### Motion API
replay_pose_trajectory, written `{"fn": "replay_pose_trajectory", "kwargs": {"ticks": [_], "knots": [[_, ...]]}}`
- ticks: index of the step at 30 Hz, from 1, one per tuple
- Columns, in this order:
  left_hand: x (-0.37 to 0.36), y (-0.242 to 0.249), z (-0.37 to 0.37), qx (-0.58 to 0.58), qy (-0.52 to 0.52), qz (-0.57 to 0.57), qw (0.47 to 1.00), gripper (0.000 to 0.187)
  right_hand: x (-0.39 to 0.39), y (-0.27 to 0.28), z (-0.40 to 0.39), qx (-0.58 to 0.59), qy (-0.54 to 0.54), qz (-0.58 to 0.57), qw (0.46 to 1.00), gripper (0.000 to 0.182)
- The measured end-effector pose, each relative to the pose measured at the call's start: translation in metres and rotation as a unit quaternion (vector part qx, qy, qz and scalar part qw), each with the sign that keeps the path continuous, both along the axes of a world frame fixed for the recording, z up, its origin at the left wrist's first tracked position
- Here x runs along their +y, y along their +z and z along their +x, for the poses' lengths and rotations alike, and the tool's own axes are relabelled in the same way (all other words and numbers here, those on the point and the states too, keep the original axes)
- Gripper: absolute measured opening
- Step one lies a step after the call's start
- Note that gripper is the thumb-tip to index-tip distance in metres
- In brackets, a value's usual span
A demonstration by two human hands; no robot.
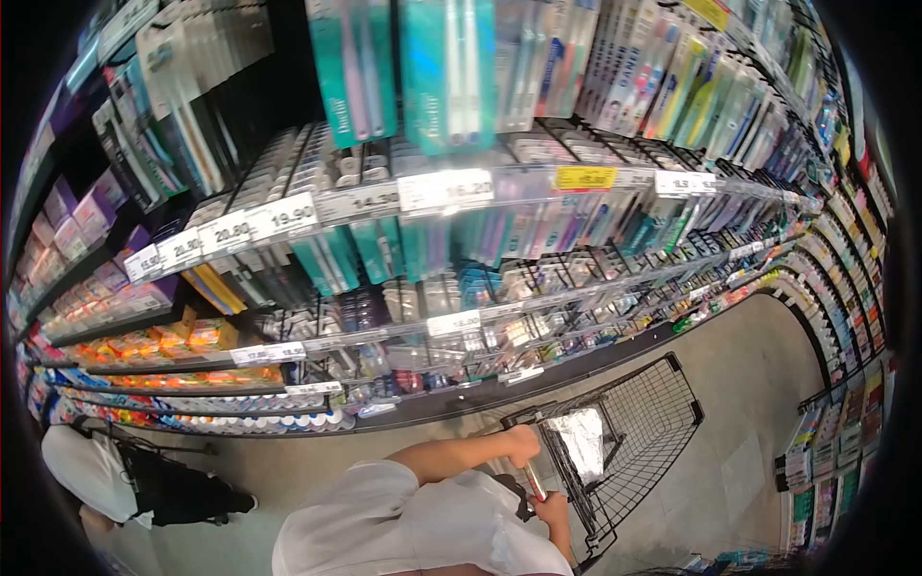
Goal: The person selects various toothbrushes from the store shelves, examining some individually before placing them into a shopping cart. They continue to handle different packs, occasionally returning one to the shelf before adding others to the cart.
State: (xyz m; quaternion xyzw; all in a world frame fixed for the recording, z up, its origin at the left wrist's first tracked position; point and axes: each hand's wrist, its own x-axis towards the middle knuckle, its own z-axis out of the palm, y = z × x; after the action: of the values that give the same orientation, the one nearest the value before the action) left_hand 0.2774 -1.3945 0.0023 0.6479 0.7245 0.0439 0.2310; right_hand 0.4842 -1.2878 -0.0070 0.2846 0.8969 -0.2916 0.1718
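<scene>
A black wire shopping cart (663, 403) stands low in the view, right of my body. My left hand (521, 446) is closed around one end of its push handle (534, 478), on the shelf side. Farther along the same handle, my right hand (551, 511) is closed too, its fingers partly hidden. A shiny silvery-white panel or packet (579, 444) lies at the near end of the cart; glare hides what it is.
A long shelf of hanging toothbrush packs (448, 77) with price tags (446, 189) runs alongside. Orange boxes (211, 334) fill lower shelves at left. Another person in a white top (91, 470) is at lower left. More stocked shelves (834, 451) stand across the grey floor (730, 384).
</scene>
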Motion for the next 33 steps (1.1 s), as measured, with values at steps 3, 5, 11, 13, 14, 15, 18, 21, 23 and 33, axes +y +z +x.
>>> {"fn": "replay_pose_trajectory", "kwargs": {"ticks": [3, 5, 11, 13, 14, 15, 18, 21, 23, 33], "knots": [[-0.023, 0.002, -0.001, 0.005, -0.005, -0.018, 1.0, 0.023, -0.023, 0.003, -0.002, -0.002, 0.004, -0.018, 1.0, 0.052], [-0.035, 0.003, 0.001, 0.01, -0.011, -0.039, 0.999, 0.024, -0.035, -0.002, 0.002, 0.004, 0.001, -0.032, 0.999, 0.051], [-0.067, 0.019, 0.003, 0.021, -0.013, -0.1, 0.995, 0.025, -0.069, -0.01, 0.005, 0.028, 0.019, -0.038, 0.999, 0.049], [-0.076, 0.02, 0.006, 0.019, -0.012, -0.092, 0.996, 0.024, -0.078, -0.005, 0.006, 0.027, 0.027, -0.047, 0.998, 0.05], [-0.08, 0.02, 0.007, 0.018, -0.005, -0.089, 0.996, 0.023, -0.08, -0.01, 0.009, 0.035, 0.03, -0.053, 0.998, 0.049], [-0.084, 0.02, 0.008, 0.018, 0.003, -0.086, 0.996, 0.022, -0.083, -0.014, 0.009, 0.044, 0.033, -0.059, 0.997, 0.049], [-0.095, 0.028, 0.011, 0.025, 0.024, -0.091, 0.995, 0.02, -0.088, -0.014, 0.012, 0.013, -0.021, -0.153, 0.988, 0.048], [-0.105, 0.03, 0.021, 0.032, 0.046, -0.094, 0.994, 0.017, -0.097, -0.013, 0.016, 0.004, -0.048, -0.196, 0.979, 0.048], [-0.114, 0.025, 0.026, 0.033, 0.059, -0.096, 0.993, 0.016, -0.106, -0.001, 0.017, -0.005, -0.025, -0.179, 0.983, 0.048], [-0.163, 0.01, 0.05, 0.001, 0.061, -0.049, 0.997, 0.02, -0.148, -0.016, 0.043, 0.054, 0.047, -0.142, 0.987, 0.058]]}}
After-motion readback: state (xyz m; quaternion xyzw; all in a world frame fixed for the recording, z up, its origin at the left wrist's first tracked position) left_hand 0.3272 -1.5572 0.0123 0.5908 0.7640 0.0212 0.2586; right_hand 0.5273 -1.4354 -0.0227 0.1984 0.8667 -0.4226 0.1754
